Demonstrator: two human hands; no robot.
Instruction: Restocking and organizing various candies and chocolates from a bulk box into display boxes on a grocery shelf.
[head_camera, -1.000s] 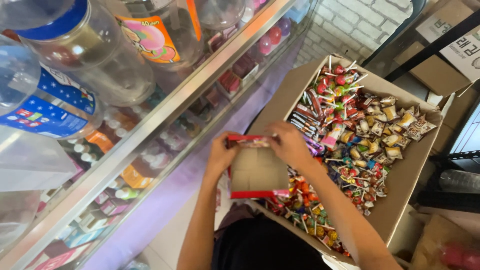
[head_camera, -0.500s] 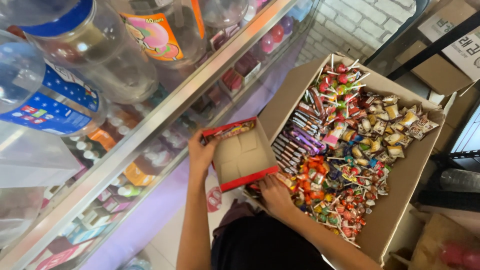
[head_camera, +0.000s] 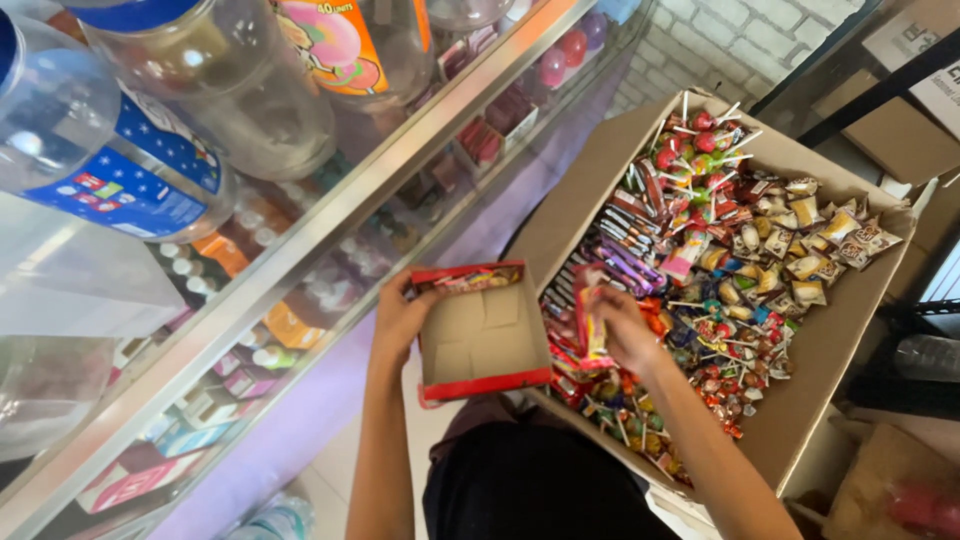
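While the left hand (head_camera: 400, 320) is gripping the left wall of a small red-edged cardboard tray (head_camera: 483, 335) at the centre of the frame, holding it up with a few wrapped sweets lying along its far end, the right hand (head_camera: 625, 330) is pinching a bunch of pink and red candy packets (head_camera: 590, 320) just right of the tray. Those packets are hanging over the near-left part of a big cardboard box (head_camera: 830, 350) filling the right of the frame, packed with lollipops (head_camera: 695, 150) at the upper end and wrapped toffees (head_camera: 810, 240) beside them. A glass display counter (head_camera: 300, 260) is running diagonally across the left, with plastic jars (head_camera: 120, 170) standing on top in the upper left.
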